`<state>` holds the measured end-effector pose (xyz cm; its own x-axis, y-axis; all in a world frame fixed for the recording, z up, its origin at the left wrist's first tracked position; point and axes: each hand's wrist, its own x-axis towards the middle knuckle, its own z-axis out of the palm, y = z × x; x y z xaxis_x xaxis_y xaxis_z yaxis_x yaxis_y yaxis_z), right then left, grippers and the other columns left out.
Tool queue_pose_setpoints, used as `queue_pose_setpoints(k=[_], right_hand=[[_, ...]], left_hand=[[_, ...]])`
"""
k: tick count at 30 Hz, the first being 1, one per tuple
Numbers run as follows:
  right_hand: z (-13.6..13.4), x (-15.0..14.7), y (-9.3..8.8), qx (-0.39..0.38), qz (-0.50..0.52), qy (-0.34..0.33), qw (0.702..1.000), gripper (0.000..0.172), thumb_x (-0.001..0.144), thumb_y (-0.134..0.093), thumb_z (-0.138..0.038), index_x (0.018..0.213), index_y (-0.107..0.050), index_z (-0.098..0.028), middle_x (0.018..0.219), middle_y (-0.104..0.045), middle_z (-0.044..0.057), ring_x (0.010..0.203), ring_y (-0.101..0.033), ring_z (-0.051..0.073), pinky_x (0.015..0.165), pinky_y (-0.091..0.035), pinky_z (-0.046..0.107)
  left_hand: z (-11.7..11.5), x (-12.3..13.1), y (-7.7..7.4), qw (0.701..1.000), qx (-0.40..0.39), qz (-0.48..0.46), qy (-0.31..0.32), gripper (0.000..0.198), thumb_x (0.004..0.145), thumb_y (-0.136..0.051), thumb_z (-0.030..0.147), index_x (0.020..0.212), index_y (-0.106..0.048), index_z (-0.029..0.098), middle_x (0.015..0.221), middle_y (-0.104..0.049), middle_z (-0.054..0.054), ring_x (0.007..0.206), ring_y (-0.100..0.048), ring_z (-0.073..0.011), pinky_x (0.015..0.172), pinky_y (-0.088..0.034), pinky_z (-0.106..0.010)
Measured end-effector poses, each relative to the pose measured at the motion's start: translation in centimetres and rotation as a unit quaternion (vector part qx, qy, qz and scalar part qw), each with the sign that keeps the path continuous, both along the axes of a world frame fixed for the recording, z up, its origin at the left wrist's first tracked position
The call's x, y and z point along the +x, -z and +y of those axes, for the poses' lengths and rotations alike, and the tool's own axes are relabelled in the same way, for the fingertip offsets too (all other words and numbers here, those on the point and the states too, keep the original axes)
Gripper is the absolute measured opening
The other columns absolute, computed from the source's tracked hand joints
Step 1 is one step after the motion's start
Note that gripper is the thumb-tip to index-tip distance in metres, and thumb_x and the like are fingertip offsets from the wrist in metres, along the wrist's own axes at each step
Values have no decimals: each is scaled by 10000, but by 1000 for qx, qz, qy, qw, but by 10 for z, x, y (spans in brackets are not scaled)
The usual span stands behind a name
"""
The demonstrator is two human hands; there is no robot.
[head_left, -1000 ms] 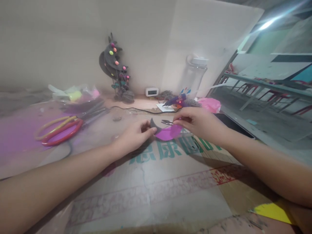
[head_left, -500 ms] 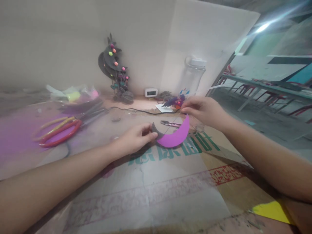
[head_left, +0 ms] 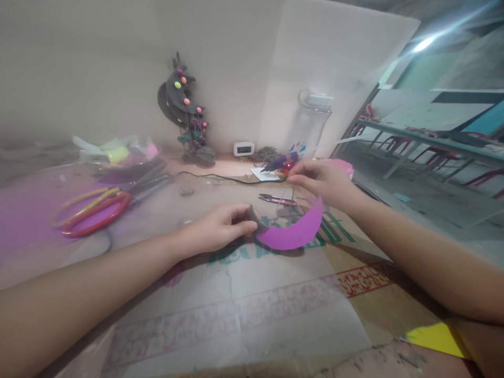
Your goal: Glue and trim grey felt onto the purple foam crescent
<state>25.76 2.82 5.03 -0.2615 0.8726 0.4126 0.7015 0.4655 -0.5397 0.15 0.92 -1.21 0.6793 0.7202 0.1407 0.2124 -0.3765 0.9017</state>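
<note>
A purple crescent-shaped piece [head_left: 293, 231], dark grey toward its left end, is held above the cardboard. My left hand [head_left: 230, 228] pinches that grey end between thumb and fingers. Above the crescent, my right hand [head_left: 325, 181] has its thumb and forefinger closed on a thin string [head_left: 293, 195] that hangs from the fingertips. The crescent's right tip rises beneath my right hand, apart from the fingertips. Behind the crescent lie tweezers [head_left: 275, 199]. Just beyond my right fingers rests a dark glue gun [head_left: 281, 163] with a small red light.
Scissors with red and yellow handles [head_left: 98, 210] lie at left, near a bag of coloured pompoms [head_left: 122, 155]. A grey moon ornament [head_left: 183, 100], a small clock [head_left: 244, 149] and a clear bottle [head_left: 311, 126] stand at the back. Yellow sheet [head_left: 437, 338] is at front right.
The crescent has swung lower and its right tip has moved right, away from my right fingertips. My right hand has shifted slightly left. My left hand keeps its grip.
</note>
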Motion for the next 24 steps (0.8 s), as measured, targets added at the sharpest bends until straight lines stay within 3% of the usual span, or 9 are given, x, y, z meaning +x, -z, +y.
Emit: queue_pose_setpoints(k=[5,8,11,15,17,19,21,24], right_hand=[[-3,-5,12,13,-18,-46,999,202,839,-599,-352,928,-683,-192,964,-657,64,803,-593,176,726,-470,313],[-17,-15,15,-81,79,-55,992,329,886,-548,-406,1143,-633,-219,1018,-661,55,688,-573,130,592,-445,261],[-29,-26,21,-156,175,-85,968,373,907,-515,-478,1189,-594,-246,1099,-657,47,588,-518,81,512,-403,225],[-32,-33,36,-226,195,-119,947,465,910,-471,-571,1242,-531,-251,1203,-639,62,511,-481,51,445,-385,208],[-30,-34,41,-270,180,-108,940,527,902,-443,-619,1250,-530,-233,1101,-680,63,453,-450,51,389,-335,208],[-27,-34,44,-305,178,-99,930,522,882,-469,-632,1141,-596,-197,828,-694,27,406,-405,57,365,-279,206],[-25,-34,46,-332,190,-104,918,442,851,-547,-601,946,-634,-178,546,-564,-38,371,-354,62,359,-225,200],[-24,-33,50,-370,226,-125,892,355,805,-640,-534,781,-579,-184,390,-385,-99,335,-295,59,360,-179,191]], left_hand=[[2,0,6,999,-8,-43,-28,165,886,-541,363,859,-595,209,734,-651,-7,704,-604,-166,681,-470,-281],[3,1,6,998,7,-45,-52,144,896,-527,345,891,-585,214,754,-652,1,717,-603,-164,697,-469,-284],[3,2,4,995,24,-44,-84,117,892,-528,310,919,-587,212,759,-638,12,699,-580,-151,665,-447,-267],[2,3,1,992,33,-52,-112,133,877,-546,297,939,-609,198,767,-622,8,677,-556,-141,614,-424,-250],[2,3,0,990,38,-57,-127,148,866,-557,293,960,-617,196,807,-638,-3,707,-574,-147,636,-441,-256],[2,2,0,988,43,-70,-133,159,853,-566,269,983,-622,199,884,-662,-19,773,-609,-159,691,-471,-268],[3,2,0,987,36,-85,-133,175,840,-560,234,1000,-626,204,940,-678,-28,822,-637,-168,727,-489,-278],[3,2,1,987,9,-80,-140,247,819,-543,194,1052,-623,210,950,-694,-30,786,-654,-170,699,-499,-284]])
